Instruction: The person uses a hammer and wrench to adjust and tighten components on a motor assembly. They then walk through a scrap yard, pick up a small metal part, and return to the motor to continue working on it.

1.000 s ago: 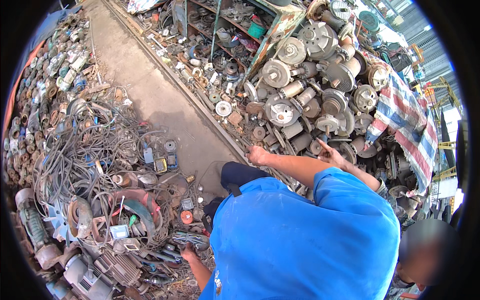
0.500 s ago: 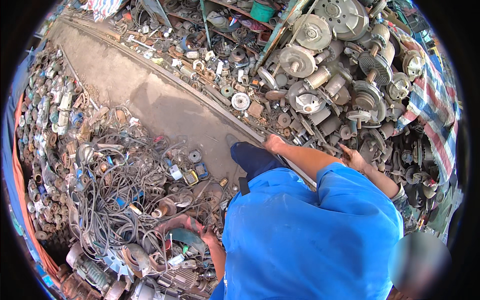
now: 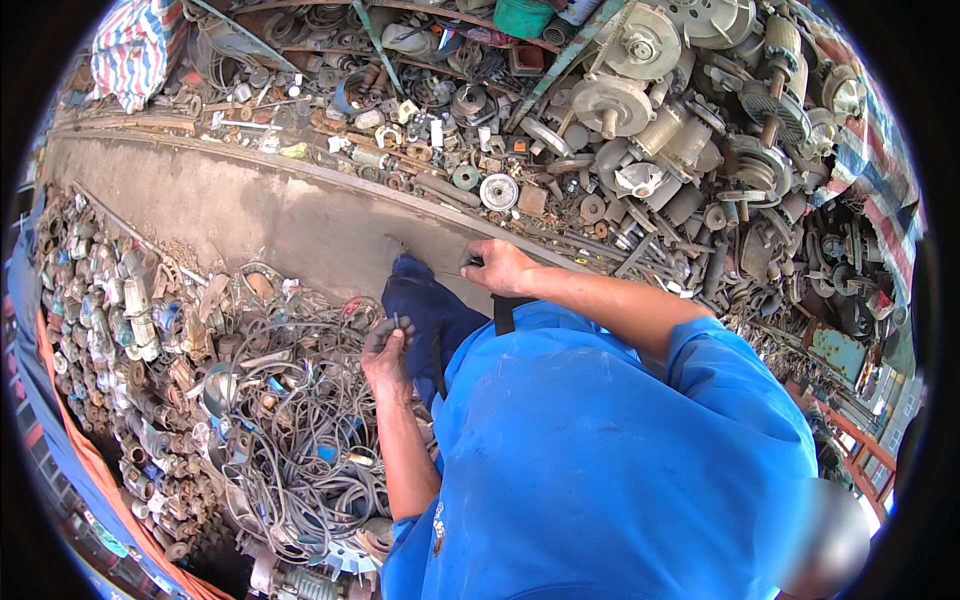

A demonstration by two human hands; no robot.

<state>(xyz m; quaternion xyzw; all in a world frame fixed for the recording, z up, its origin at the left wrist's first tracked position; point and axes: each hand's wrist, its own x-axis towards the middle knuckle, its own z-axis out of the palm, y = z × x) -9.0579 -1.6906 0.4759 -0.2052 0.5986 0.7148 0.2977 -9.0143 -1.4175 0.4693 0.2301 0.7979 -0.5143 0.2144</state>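
My left hand [image 3: 388,350], its fingertips dark with grime, is raised in front of my leg beside the tangled cables [image 3: 310,440]. Its fingers are pinched together around something small and greyish. Across from it, my right hand [image 3: 500,268] is closed above the bare concrete strip [image 3: 300,225]. A thin sliver pokes out from its fingers toward the left, too small to name. The two hands are apart, with my dark trouser leg [image 3: 430,305] between and below them.
Motor rotors and metal discs [image 3: 610,107] are heaped at the far right, near a striped tarp [image 3: 880,200]. Small scrap parts and a white round wheel [image 3: 498,192] lie beyond the concrete's raised edge. At the left is a long pile of metal fittings [image 3: 120,310].
My left hand has risen from the cable heap to in front of my leg. My right hand has moved left, off the scrap edge. Another person's hand at the right has left the view.
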